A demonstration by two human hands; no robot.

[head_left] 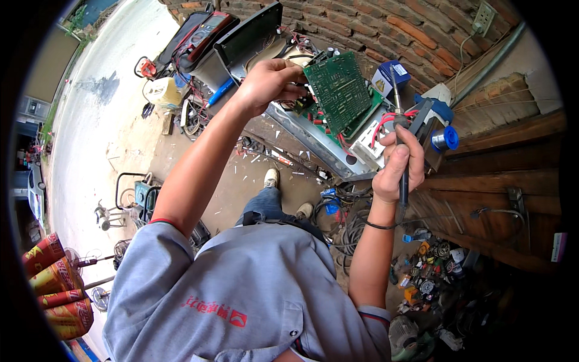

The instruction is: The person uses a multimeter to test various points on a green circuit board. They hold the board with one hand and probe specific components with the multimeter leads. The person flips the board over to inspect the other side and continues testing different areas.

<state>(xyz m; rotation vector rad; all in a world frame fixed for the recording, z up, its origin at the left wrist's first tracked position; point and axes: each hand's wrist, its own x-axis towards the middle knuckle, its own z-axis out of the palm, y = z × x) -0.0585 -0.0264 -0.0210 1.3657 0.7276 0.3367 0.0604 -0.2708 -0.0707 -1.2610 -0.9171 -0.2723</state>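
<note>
A green circuit board [339, 90] stands tilted up over an opened metal housing [307, 140]. My left hand [272, 84] is closed at the board's upper left edge, with the fingertips partly hidden behind it. Between the thumb and fingers of my right hand [399, 161] is a soldering iron [403, 181], its metal tip pointing up and away from the board. The iron's cord loops below my wrist. Red wires [386, 122] and a white part [365, 148] lie between the board and my right hand. A solder spool [445, 139] with blue ends stands right of the iron.
At the back left are a red and grey multimeter [208, 33] and a blue pen-like tool [221, 93]. A blue box [392, 77] stands by the brick wall [416, 36]. Coiled black cables [350, 226] lie on the floor, with piled tools and parts [431, 277] at lower right.
</note>
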